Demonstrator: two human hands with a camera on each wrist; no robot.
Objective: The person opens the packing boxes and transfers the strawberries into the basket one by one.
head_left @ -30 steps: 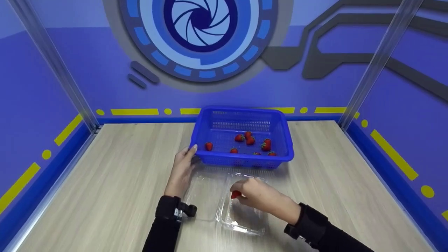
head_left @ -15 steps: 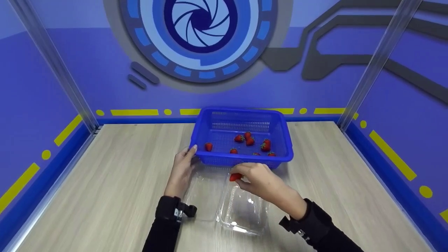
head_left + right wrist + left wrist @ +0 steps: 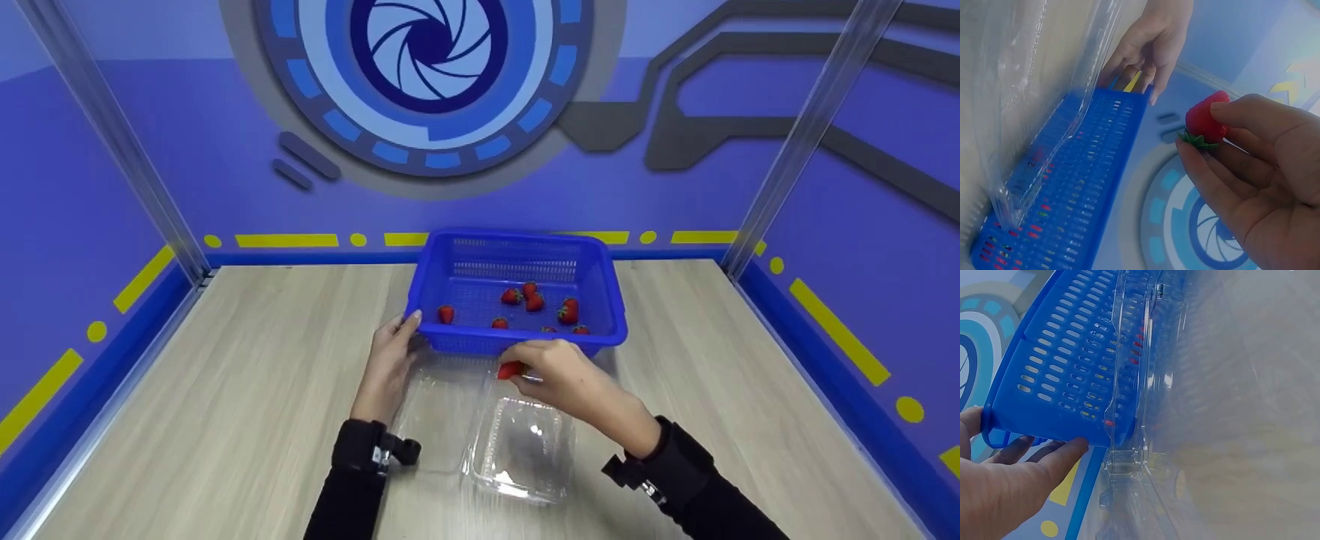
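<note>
My right hand [image 3: 574,386] pinches a red strawberry [image 3: 510,370] between thumb and fingers, above the far end of a clear plastic clamshell box [image 3: 525,442]. In the right wrist view the green leaves of that strawberry [image 3: 1207,121] point toward the fingertips. My left hand [image 3: 386,367] grips the front left corner of a blue perforated basket [image 3: 465,331], its thumb over the rim and the other fingers under it, as the left wrist view shows. Several more strawberries [image 3: 534,301] lie scattered on the basket floor. The clamshell lies unfolded in front of the basket.
The clamshell's other half [image 3: 439,427] lies flat beside the left forearm. Beneath everything is a pale wood-grain table [image 3: 247,397]. Behind the basket stands a blue printed wall [image 3: 300,210], with side walls to the left and right.
My right hand has risen from inside the clamshell's right half and moved away from me toward the basket, still pinching the strawberry. My left hand and the basket have stayed put.
</note>
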